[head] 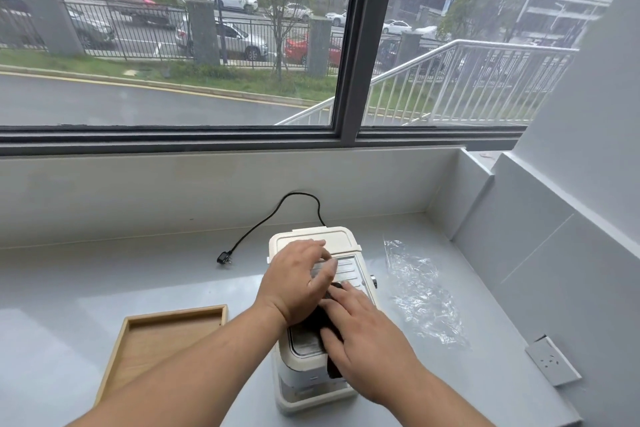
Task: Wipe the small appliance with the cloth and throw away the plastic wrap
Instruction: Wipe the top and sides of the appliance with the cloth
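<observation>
Your right hand (363, 333) presses the dark cloth (316, 318), fingers flat, onto the appliance (322, 236) top. Your left hand (298, 282) rests beside it, fingers relaxed. The plastic wrap (419, 291) lies to its right on the worktop (104, 288).

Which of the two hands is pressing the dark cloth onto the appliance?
The right hand, nearer the camera, lies flat on the dark cloth; the left hand rests farther back, fingers on the ribbed metal top of the appliance.

Soft daylight through the window (173, 45); sharp, with wide-angle bending at edges
</observation>
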`<action>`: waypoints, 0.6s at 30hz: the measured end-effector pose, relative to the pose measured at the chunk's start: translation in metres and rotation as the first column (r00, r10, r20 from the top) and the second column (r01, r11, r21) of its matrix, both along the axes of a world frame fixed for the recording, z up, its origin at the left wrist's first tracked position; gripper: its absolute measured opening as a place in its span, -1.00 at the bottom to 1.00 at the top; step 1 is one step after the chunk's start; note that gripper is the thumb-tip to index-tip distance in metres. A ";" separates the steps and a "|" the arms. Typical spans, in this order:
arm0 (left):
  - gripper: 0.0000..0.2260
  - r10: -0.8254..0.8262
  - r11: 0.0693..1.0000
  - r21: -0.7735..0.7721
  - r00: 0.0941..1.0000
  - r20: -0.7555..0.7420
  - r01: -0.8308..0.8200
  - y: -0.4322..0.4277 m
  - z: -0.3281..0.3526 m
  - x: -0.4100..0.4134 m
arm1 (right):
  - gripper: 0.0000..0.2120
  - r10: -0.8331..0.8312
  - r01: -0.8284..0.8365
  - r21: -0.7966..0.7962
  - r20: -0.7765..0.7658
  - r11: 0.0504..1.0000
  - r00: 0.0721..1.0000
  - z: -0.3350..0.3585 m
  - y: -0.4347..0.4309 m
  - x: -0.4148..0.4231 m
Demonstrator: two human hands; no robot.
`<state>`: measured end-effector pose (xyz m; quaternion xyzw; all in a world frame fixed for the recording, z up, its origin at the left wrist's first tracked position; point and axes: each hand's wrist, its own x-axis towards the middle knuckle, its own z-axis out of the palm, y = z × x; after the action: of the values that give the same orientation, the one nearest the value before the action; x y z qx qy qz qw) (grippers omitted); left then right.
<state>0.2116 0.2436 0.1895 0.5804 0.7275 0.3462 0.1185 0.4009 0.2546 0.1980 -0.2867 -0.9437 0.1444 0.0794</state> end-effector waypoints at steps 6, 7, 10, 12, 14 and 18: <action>-0.62 0.170 0.982 -0.077 0.985 -0.044 -0.173 0.007 -0.010 -0.009 | -0.57 -0.028 0.028 0.009 0.035 1.000 0.999 -0.001 0.010 0.026; -0.61 0.197 0.975 -0.101 0.980 -0.017 -0.198 0.007 -0.012 -0.010 | -0.57 -0.035 0.035 -0.002 0.036 0.999 0.999 -0.001 0.013 0.026; -0.61 0.220 0.971 -0.108 0.974 0.050 -0.214 0.006 -0.018 -0.012 | -0.58 -0.062 0.063 -0.030 0.024 0.998 0.998 -0.004 0.019 0.020; -0.60 0.222 0.972 -0.096 0.973 0.061 -0.215 0.005 -0.019 -0.011 | -0.59 -0.084 0.085 -0.035 0.020 0.996 0.996 -0.006 0.023 0.015; -0.59 0.224 0.971 -0.096 0.973 0.061 -0.217 0.006 -0.019 -0.011 | -0.58 -0.105 0.106 -0.039 0.021 0.994 0.994 -0.006 0.030 0.011; -0.62 0.231 0.971 -0.086 0.970 0.078 -0.225 0.007 -0.021 -0.012 | -0.58 -0.153 0.153 -0.033 0.024 0.988 0.988 -0.007 0.045 -0.006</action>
<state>0.1994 0.2501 0.1688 0.4723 0.7962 0.3544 0.1317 0.3950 0.3000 0.1915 -0.3612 -0.9171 0.1510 0.0752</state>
